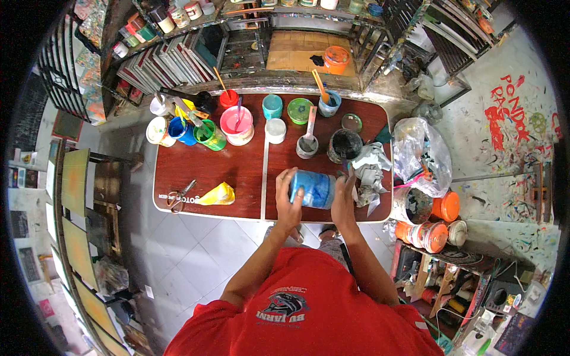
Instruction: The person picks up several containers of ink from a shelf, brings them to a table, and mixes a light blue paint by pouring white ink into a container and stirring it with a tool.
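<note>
Red shirt (309, 314), near | blue jar (316, 190), sideways: left hand (288, 199) and right hand (342, 200) clamped on it | I judge work midway: jar gripped, not yet set down

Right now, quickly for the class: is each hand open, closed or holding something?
Left hand: closed on the left side of a blue container.
Right hand: against the container's right end; finger closure cannot be told.

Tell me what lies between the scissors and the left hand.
In the head view, a yellow packet lies between the scissors and the left hand, followed by a white stripe nearer the hand.
</note>
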`<state>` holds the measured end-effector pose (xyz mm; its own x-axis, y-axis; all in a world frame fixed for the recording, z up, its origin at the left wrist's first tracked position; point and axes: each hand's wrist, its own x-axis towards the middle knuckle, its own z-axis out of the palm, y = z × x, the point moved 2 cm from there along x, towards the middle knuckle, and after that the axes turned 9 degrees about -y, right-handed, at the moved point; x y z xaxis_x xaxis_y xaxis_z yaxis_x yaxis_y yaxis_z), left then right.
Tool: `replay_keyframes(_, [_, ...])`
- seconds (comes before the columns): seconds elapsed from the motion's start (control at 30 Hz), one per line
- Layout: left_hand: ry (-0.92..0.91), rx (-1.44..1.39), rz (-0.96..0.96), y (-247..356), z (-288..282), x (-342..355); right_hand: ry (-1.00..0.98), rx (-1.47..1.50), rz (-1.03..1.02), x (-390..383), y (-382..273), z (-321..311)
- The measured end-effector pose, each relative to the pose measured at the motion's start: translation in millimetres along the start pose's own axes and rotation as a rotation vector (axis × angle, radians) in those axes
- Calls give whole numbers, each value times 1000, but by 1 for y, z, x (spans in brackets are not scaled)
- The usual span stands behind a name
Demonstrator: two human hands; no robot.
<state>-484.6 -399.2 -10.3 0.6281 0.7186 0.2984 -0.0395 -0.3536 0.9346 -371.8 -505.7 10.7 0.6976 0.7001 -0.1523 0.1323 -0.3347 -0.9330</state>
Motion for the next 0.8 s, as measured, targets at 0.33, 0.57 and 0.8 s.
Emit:
replay_keyframes(0.33, [159,-599,-493,-35,-7,-17,154,-23,-419,5,-29,42])
replay_keyframes(0.57, [-325,-1439,-933,-131,-52,-55,-26,179,-595,19,-14,26])
replay_keyframes(0.8, [-119,-1451,-1066,-202,-87,-67,-193,885,573,14,140,66])
